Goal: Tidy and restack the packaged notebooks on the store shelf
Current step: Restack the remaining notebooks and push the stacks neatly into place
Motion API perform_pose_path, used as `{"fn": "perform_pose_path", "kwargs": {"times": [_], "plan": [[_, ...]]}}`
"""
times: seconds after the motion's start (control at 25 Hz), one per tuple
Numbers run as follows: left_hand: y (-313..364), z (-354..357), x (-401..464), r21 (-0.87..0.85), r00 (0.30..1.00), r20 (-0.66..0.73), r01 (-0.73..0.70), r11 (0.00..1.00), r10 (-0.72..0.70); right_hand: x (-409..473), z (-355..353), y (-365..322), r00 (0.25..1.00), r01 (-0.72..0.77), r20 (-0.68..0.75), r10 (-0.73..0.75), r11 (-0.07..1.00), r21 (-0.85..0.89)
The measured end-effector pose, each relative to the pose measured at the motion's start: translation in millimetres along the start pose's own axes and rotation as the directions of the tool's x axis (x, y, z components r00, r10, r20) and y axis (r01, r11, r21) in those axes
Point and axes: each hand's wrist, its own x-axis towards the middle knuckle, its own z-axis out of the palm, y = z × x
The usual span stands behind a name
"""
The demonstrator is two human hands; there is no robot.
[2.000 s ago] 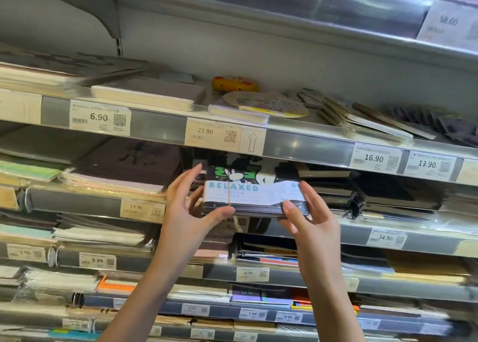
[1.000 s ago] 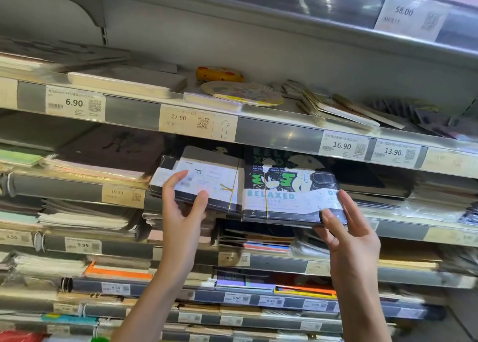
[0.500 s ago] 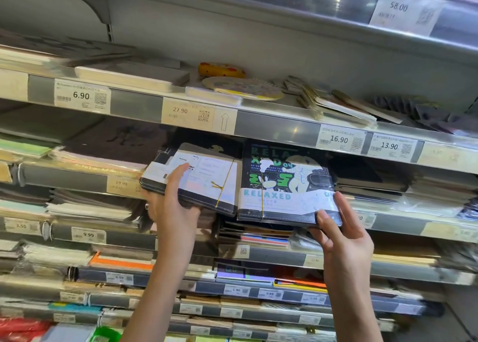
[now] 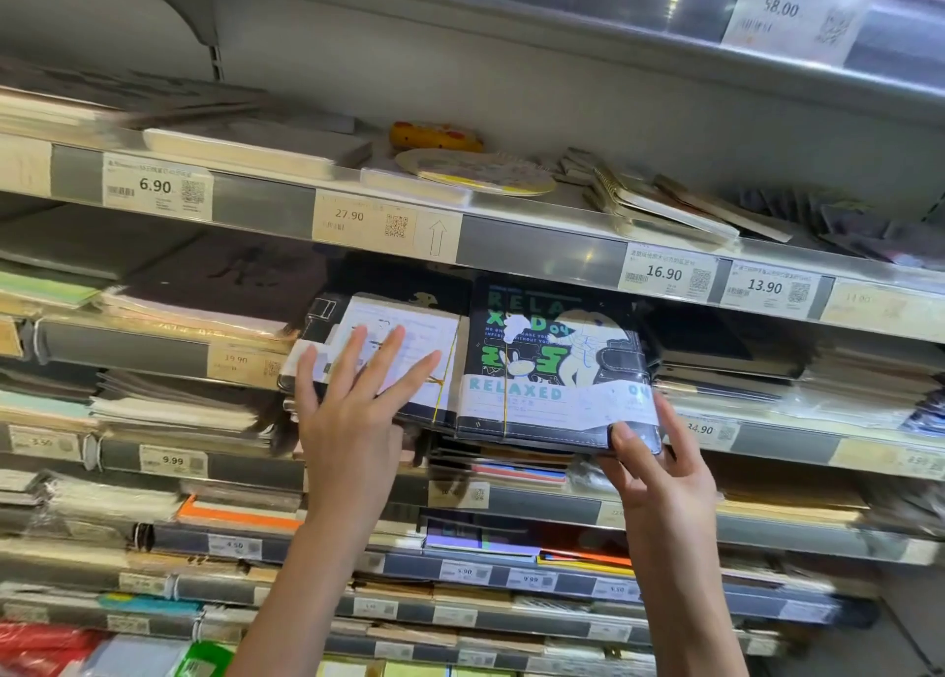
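Observation:
Two black packaged notebooks lie side by side on the second shelf, each with a pale paper band and a yellow elastic. The left notebook [image 4: 409,349] lies under my left hand [image 4: 353,410], whose straight, spread fingers press flat on its white band. The right notebook [image 4: 552,369] carries green "RELAXED" lettering and a cartoon figure. My right hand [image 4: 659,466] pinches its front right corner, thumb on top and fingers underneath. Both notebooks jut slightly past the shelf's front edge, over lower stacks.
The shelf rail [image 4: 537,254] above carries price tags 27.90, 16.90 and 13.90. Spiral notebooks [image 4: 659,203] and a round pad [image 4: 475,172] lie on the upper shelf. Dark notebook stacks [image 4: 726,354] flank the right side, and wrapped stacks [image 4: 215,292] the left. Crowded shelves continue below.
One stack held in both hands became two notebooks side by side. My left hand let go of the left notebook's edge and now lies flat on top; my right hand still holds the right corner.

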Motion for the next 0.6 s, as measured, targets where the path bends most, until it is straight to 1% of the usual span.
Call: {"fn": "perform_pose_path", "kwargs": {"times": [0.16, 0.24, 0.32, 0.4, 0.44, 0.48, 0.52, 0.56, 0.6], "plan": [[14.1, -8.5, -14.7, -0.060, 0.998, -0.046, 0.030, 0.998, -0.033, -7.2, -9.3, -8.2, 0.996, -0.093, 0.020, 0.092, 0.995, 0.046], [26.9, -12.2, -24.5, -0.189, 0.995, -0.056, 0.068, 0.980, -0.079, -12.8, -16.3, -15.1, 0.990, -0.139, 0.021, 0.138, 0.985, 0.097], [39.8, -13.9, -36.9, -0.326, 0.991, -0.064, 0.090, 0.941, -0.117, -20.1, -23.7, -22.0, 0.988, -0.155, 0.023, 0.153, 0.978, 0.142], [51.8, -18.7, -50.1, -0.469, 0.984, -0.073, 0.112, 0.876, -0.165, -28.5, -31.6, -28.9, 0.990, -0.143, 0.032, 0.139, 0.977, 0.158], [58.6, -25.6, -53.1, -0.595, 0.969, -0.030, 0.181, 0.783, -0.247, -33.0, -34.7, -32.5, 0.991, -0.134, 0.035, 0.130, 0.976, 0.169], [67.2, -36.5, -52.7, -0.729, 0.928, 0.067, 0.297, 0.617, -0.367, -36.6, -38.0, -36.0, 0.992, -0.124, 0.033, 0.120, 0.975, 0.184], [75.4, -47.6, -51.0, -0.819, 0.854, 0.203, 0.417, 0.395, -0.479, -39.4, -40.4, -39.3, 0.994, -0.108, 0.030, 0.104, 0.975, 0.194], [83.1, -57.2, -49.2, -0.837, 0.763, 0.340, 0.512, 0.192, -0.549, -40.9, -41.4, -41.9, 0.996, -0.093, 0.027, 0.090, 0.976, 0.199], [88.8, -62.6, -48.4, -0.820, 0.693, 0.435, 0.568, 0.064, -0.575, -42.4, -41.9, -43.9, 0.996, -0.087, 0.023, 0.084, 0.975, 0.205]]}}
